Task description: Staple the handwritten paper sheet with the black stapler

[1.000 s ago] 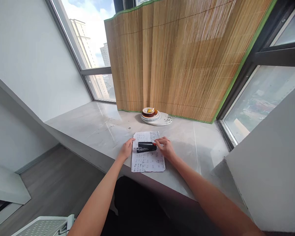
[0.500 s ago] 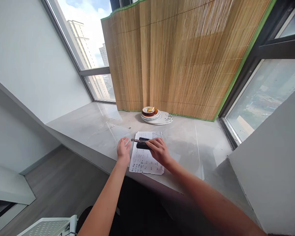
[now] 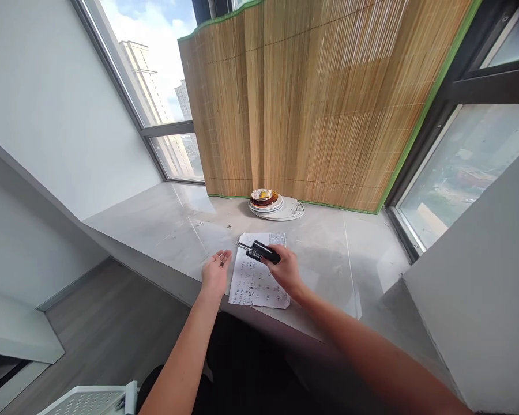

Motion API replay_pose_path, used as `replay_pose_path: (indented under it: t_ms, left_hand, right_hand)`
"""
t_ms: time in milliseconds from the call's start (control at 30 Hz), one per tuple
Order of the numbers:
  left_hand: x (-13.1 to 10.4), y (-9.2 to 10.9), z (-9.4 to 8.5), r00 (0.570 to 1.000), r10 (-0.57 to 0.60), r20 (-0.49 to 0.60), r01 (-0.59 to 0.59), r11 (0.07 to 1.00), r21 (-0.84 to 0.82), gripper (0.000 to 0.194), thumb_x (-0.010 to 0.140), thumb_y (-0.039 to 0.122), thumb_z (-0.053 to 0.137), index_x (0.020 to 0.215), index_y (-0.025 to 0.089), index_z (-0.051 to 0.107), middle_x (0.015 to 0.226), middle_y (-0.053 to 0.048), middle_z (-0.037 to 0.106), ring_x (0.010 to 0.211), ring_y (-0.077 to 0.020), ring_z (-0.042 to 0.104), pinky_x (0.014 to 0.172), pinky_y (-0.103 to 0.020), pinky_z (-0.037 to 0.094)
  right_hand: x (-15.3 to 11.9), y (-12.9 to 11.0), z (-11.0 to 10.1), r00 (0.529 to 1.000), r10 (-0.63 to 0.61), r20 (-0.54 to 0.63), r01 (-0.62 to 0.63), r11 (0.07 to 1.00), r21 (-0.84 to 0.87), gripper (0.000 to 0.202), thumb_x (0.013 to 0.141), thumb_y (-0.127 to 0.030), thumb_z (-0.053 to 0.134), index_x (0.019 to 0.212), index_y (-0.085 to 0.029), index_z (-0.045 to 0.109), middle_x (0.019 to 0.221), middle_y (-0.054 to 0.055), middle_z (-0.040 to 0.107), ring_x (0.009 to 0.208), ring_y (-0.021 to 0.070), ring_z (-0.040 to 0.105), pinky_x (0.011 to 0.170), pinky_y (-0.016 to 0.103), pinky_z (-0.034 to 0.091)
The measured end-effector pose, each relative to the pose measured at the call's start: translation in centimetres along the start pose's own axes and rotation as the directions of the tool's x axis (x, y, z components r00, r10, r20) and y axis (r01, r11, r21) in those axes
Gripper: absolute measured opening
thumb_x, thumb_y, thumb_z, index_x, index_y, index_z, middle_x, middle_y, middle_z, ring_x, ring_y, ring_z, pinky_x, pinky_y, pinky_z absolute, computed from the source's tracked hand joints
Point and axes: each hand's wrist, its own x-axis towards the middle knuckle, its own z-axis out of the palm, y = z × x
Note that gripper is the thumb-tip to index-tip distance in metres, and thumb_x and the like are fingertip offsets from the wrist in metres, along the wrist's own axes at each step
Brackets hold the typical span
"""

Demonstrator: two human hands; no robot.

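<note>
My right hand [image 3: 285, 267] is closed around a black stapler [image 3: 266, 252], which is swung apart and held over a sheet of paper with handwriting [image 3: 259, 285]. Its thin metal rail points left toward my other hand. My left hand [image 3: 216, 271] is palm up just left of the sheet, fingers stretched out. A tiny dark bit [image 3: 222, 264] lies on its fingers, too small to name.
A stack of plates [image 3: 266, 203] stands on an oval platter [image 3: 292, 210] at the back of the grey counter [image 3: 324, 248]. Small dark bits [image 3: 229, 226] lie left of the paper. Behind hangs a bamboo blind [image 3: 303, 115], with windows on both sides.
My right hand has turned the stapler, so its black body now tilts up with the rail below it. My left hand has moved slightly down and left, its palm turned further up.
</note>
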Motion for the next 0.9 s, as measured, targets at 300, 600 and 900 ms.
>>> replay_pose_path:
  t_ms: [300, 600, 900]
  left_hand:
    - [-6.2, -0.9, 1.1, 0.953, 0.077, 0.294, -0.148, 0.962, 0.23, 0.004, 0.106, 0.022, 0.062, 0.106, 0.024, 0.058, 0.131, -0.013, 0.071, 0.126, -0.0284, 0.074, 0.112, -0.051, 0.06]
    - [-8.4, -3.2, 3.2, 0.88, 0.148, 0.451, -0.327, 0.877, 0.352, 0.023, 0.105, 0.045, 0.061, 0.115, 0.025, 0.057, 0.123, -0.01, 0.072, 0.118, -0.0235, 0.072, 0.099, -0.038, 0.059]
    - [-1.5, -2.7, -1.4, 0.612, 0.573, 0.544, -0.715, 0.109, 0.69, 0.015, 0.106, 0.03, 0.051, 0.111, 0.023, 0.063, 0.121, -0.015, 0.067, 0.12, -0.0332, 0.063, 0.104, -0.051, 0.053]
  right_hand:
    - [-0.3, -1.7, -0.3, 0.966, -0.239, 0.098, 0.234, 0.97, 0.064, 0.038, 0.092, -0.049, 0.082, 0.122, -0.027, 0.073, 0.113, 0.011, 0.077, 0.108, 0.0305, 0.069, 0.101, 0.05, 0.056]
    - [-0.7, -3.5, -0.8, 0.86, -0.506, 0.063, 0.468, 0.832, 0.297, 0.006, 0.102, -0.023, 0.068, 0.106, -0.026, 0.071, 0.105, 0.007, 0.081, 0.091, 0.0226, 0.072, 0.081, 0.041, 0.057]
    - [3.2, 2.6, -3.4, 0.981, -0.19, 0.03, 0.191, 0.982, -0.001, 0.016, 0.087, -0.021, 0.065, 0.073, -0.025, 0.059, 0.074, 0.001, 0.067, 0.075, 0.0205, 0.06, 0.076, 0.035, 0.05]
